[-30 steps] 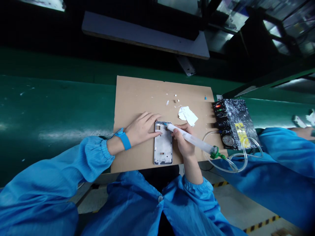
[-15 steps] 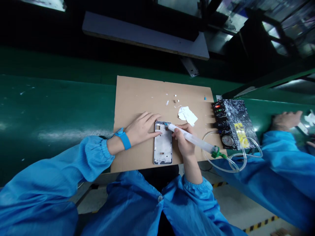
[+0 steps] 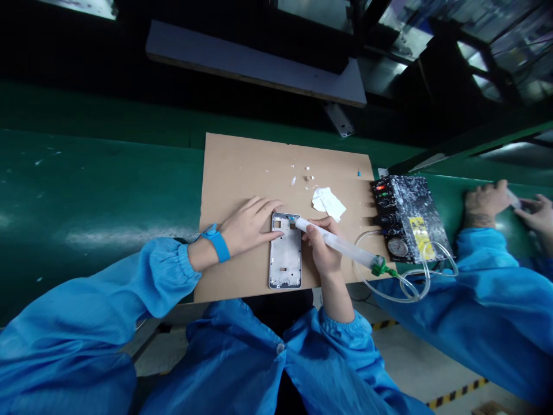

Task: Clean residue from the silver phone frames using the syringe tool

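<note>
A phone frame, light grey with cutouts near its upper end, lies flat on a cardboard sheet. My left hand rests beside it with fingers stretched out, the thumb touching the frame's left part and the fingertips by its upper left corner. Held like a pen in my right hand is a translucent dispensing syringe. Its blue tip points at the frame's upper edge; whether it touches I cannot tell. A green cap on the syringe's back end joins a clear air hose.
Right of the cardboard stands a black dispenser box with a gauge. White paper scraps and a small blue tip lie on the cardboard. Another phone frame sits at the back. A co-worker's hands are at far right.
My hands, the syringe and the phone frame stay nearly in place. At the right, the co-worker's hands have come closer together, with a small pale thing between them.
</note>
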A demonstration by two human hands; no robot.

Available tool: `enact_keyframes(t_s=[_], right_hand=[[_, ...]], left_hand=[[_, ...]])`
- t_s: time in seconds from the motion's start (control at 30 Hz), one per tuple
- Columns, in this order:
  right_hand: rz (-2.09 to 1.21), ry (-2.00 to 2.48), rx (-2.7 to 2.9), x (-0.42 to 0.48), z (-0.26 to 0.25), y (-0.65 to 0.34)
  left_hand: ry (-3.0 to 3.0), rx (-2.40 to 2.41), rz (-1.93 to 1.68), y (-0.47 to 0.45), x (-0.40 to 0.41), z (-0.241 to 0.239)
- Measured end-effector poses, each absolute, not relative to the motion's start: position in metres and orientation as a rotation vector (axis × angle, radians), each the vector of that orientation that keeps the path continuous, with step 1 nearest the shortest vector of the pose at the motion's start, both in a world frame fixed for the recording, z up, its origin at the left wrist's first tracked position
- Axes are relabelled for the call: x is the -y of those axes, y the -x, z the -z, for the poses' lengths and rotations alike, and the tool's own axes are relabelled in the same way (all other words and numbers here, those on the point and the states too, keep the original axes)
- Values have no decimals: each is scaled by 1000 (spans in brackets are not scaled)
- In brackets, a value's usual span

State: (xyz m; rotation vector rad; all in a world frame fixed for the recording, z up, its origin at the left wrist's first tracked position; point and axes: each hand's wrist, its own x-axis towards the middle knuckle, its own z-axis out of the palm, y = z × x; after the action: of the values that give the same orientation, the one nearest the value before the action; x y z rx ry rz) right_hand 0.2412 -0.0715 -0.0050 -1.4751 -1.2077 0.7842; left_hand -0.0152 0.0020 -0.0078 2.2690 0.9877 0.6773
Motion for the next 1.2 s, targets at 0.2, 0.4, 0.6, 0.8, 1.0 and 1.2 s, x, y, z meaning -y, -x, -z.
enact_keyframes(t_s=[0.2, 0.4, 0.6, 0.8, 1.0, 1.2], right_hand=[[-759, 1473, 1235, 71, 5, -243], [-780, 1471, 1215, 72, 6, -243], [-771, 1468, 1213, 71, 6, -242], [-766, 1465, 1216, 70, 5, -240], [-784, 1474, 1201, 72, 6, -242], [-807, 1485, 1178, 71, 4, -242]], left_hand=[[-2259, -992, -656, 15, -2, 8], [-2263, -996, -657, 15, -2, 6], [-2260, -987, -661, 15, -2, 6], [-2259, -1009, -640, 15, -2, 5], [-2259, -998, -655, 15, -2, 5], [-2251, -992, -655, 15, -2, 5]])
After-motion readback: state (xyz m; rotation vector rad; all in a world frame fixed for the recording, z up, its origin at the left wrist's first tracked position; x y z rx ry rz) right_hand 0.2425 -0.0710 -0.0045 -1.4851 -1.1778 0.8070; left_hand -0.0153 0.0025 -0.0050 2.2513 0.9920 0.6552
